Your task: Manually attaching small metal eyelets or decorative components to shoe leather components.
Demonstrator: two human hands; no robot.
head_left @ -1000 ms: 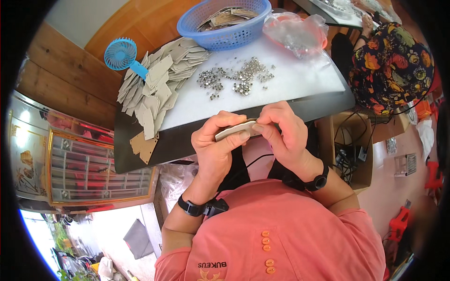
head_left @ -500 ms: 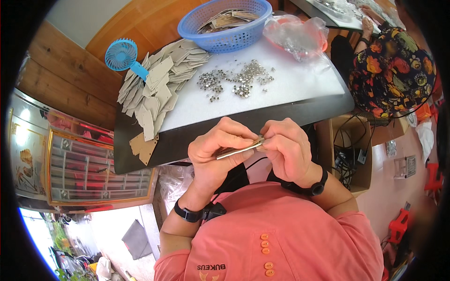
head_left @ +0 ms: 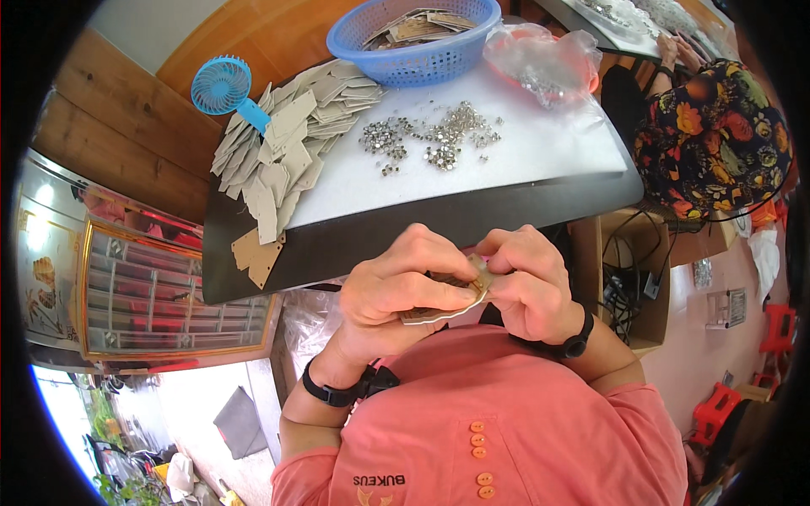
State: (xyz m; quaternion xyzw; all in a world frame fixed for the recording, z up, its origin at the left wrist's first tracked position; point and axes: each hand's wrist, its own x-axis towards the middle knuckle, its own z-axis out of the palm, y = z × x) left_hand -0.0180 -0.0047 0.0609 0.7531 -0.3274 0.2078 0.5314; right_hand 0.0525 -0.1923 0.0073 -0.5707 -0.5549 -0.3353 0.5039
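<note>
My left hand [head_left: 405, 282] is closed around a thin flat cardboard piece [head_left: 432, 318] in front of my chest, just off the table's near edge. The piece has a pale edge and a brownish face, mostly covered by my fingers. At its right end my right hand [head_left: 533, 282] pinches the corner between thumb and fingers. Something small may be in that pinch, but the fingers hide it. Beyond my hands, small shiny metal pieces [head_left: 451, 139] lie scattered on a white sheet [head_left: 371, 190]. Left of them is a heap of grey cardboard pieces [head_left: 295, 139].
A blue plastic basket [head_left: 413, 63] with more cardboard stands at the back, beside a plastic bag [head_left: 540, 63] of metal bits. A blue hand fan [head_left: 222, 86] rests by the heap. An open box of cables [head_left: 629, 278] is at right. Another person [head_left: 709, 135] works at the far right.
Both hands have come slightly down toward my chest. The cardboard piece is tilted differently, showing more of its brownish face at the right end. My right hand still pinches that end.
</note>
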